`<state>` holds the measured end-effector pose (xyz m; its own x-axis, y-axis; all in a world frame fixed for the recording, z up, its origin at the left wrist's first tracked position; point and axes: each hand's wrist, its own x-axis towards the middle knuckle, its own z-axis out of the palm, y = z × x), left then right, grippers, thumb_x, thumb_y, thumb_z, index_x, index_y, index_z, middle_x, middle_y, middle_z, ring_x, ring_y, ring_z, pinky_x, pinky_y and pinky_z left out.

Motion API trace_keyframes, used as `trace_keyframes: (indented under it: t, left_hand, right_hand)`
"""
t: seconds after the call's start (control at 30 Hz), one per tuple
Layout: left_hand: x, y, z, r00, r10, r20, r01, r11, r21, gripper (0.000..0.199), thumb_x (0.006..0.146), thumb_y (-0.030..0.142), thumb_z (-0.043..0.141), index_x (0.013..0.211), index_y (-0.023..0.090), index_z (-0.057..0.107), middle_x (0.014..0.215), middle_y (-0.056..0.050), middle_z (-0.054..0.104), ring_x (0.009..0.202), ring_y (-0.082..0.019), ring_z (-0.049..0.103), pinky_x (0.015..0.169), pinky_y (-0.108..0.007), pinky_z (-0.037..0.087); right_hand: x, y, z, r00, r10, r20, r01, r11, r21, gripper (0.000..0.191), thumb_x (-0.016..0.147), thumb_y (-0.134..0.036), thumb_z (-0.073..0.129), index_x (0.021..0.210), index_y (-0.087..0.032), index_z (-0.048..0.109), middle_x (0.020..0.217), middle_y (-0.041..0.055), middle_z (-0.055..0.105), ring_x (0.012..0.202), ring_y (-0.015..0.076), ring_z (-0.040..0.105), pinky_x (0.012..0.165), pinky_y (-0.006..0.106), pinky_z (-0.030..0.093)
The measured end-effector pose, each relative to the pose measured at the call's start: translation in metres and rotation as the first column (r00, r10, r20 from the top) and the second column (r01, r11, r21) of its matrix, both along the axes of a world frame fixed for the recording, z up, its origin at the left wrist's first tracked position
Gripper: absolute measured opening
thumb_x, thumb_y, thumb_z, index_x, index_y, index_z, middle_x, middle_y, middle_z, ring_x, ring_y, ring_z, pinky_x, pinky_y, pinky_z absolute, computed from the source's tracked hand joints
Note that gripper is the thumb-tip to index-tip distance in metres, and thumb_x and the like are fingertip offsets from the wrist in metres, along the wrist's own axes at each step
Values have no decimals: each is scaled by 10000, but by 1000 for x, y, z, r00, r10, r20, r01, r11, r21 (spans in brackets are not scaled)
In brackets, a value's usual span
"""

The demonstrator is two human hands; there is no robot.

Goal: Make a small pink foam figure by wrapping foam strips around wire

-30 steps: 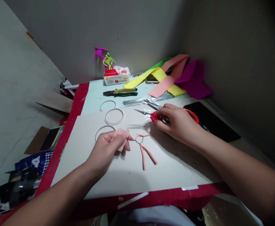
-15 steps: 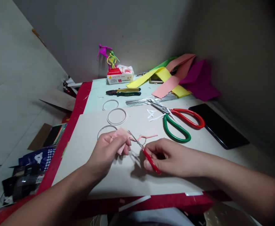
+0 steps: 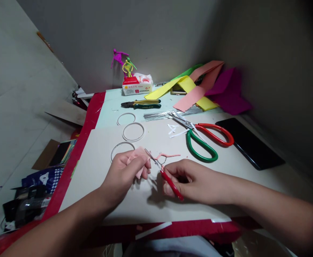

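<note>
My left hand (image 3: 129,167) pinches a piece of pink crepe paper (image 3: 139,152) between thumb and fingers. Closed around the red handles of a small pair of scissors (image 3: 172,185) is my right hand (image 3: 184,178). The blades point up and left and meet the paper's right edge; whether they cut into it is hard to tell. On the table just beyond the blades lies a small wire figure (image 3: 163,157), partly wrapped in pink, half hidden by the scissors. Three pale rings (image 3: 133,132) lie beyond my left hand, the nearest partly covered by it.
Large scissors (image 3: 201,146) with red and green handles lie right of centre, beside white paper strips (image 3: 173,130) and a black tablet (image 3: 250,142). Behind are pliers (image 3: 145,104), thin wires (image 3: 158,115), folded coloured paper (image 3: 184,98) and a tissue pack (image 3: 137,87) with small figures (image 3: 128,67).
The small scissors' blades have shifted slightly left over the paper's edge, and the paper has tilted a little in my left hand. Both hands keep their holds.
</note>
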<state>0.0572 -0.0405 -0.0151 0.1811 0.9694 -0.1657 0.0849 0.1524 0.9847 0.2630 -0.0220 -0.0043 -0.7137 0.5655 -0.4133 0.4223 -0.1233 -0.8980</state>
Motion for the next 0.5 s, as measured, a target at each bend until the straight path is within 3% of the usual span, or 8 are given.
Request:
trace_keyframes:
  t: [0.5]
  left_hand:
    - [0, -1, 1, 1000, 7, -16, -8, 1000, -14, 252, 871, 188, 476, 662, 203, 617, 557, 29, 552, 594, -129, 496, 583, -276, 360]
  right_hand:
    - [-2, 0, 1, 1000, -21, -20, 21, 1000, 4, 340, 806, -444, 640, 669, -174, 484, 608, -47, 427, 561, 90, 327, 515, 229, 284]
